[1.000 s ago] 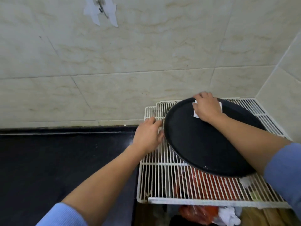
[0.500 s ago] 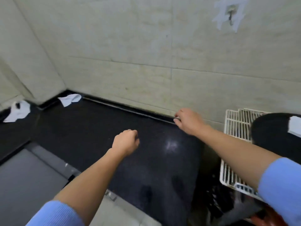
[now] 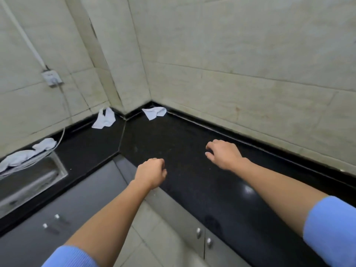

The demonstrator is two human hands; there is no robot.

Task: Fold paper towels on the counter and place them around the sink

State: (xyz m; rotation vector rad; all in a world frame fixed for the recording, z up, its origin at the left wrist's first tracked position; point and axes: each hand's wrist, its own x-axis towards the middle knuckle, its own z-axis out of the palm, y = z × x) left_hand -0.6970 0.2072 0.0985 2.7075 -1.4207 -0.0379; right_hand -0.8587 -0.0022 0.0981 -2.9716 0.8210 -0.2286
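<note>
Two crumpled white paper towels lie in the far corner of the black counter (image 3: 192, 143): one (image 3: 154, 112) against the right wall, another (image 3: 105, 118) against the left wall. More white towels (image 3: 28, 154) are bunched along the back rim of the steel sink (image 3: 57, 167) at the far left. My left hand (image 3: 152, 173) hovers at the counter's front edge with fingers curled shut, holding nothing. Above the counter, to the right, my right hand (image 3: 223, 155) is palm down with fingers loosely bent and apart, also empty. Both hands are well short of the towels.
Tiled walls meet in a corner behind the counter. A wall socket (image 3: 51, 79) with a white cable (image 3: 64, 120) runs down to the sink area. Grey cabinet doors with knobs (image 3: 198, 231) sit below the counter, and pale floor tiles show between them.
My view has swung left, away from the wire rack and black tray, to the counter corner. My right hand left the folded towel on the tray; both hands now hover empty.
</note>
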